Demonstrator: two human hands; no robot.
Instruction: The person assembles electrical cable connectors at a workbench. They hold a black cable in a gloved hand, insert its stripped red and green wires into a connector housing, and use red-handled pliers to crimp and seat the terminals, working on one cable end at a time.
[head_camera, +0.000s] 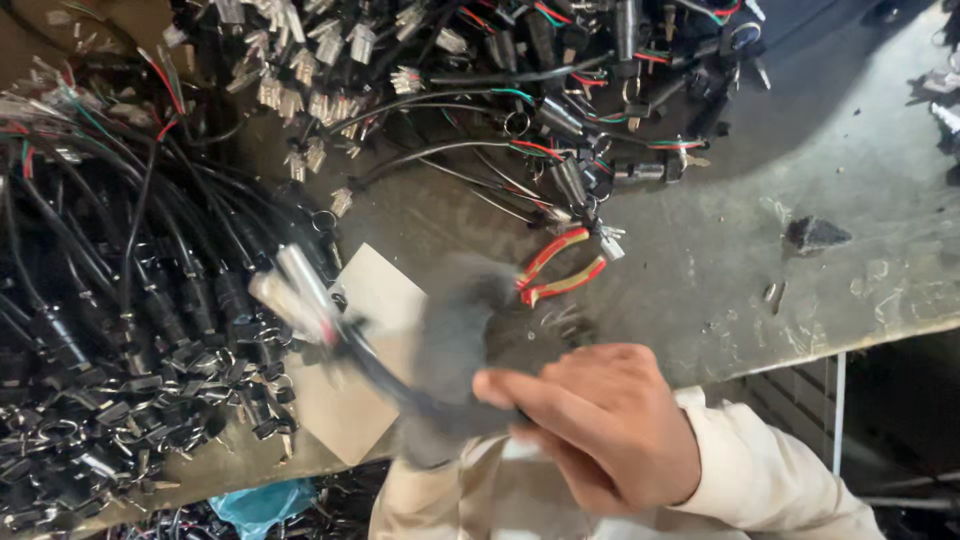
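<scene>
My left hand (452, 345) wears a dark grey glove and is blurred by motion. It grips a black cable (372, 368) that ends in pale plug connectors (298, 290), lifted over the bench. My bare right hand (600, 425), in a cream sleeve, has its fingers closed on the same cable right beside the glove. Red-and-yellow-handled pliers (560, 268) lie on the bench just beyond the glove. A pale card sheet (375, 290) lies under the cable.
A large heap of black cables with connectors and key rings (110, 330) fills the left. More wired switches and white plugs (480, 90) pile at the back. The grey metal bench (800, 150) has a front edge (850, 338). Blue plastic (262, 505) lies below.
</scene>
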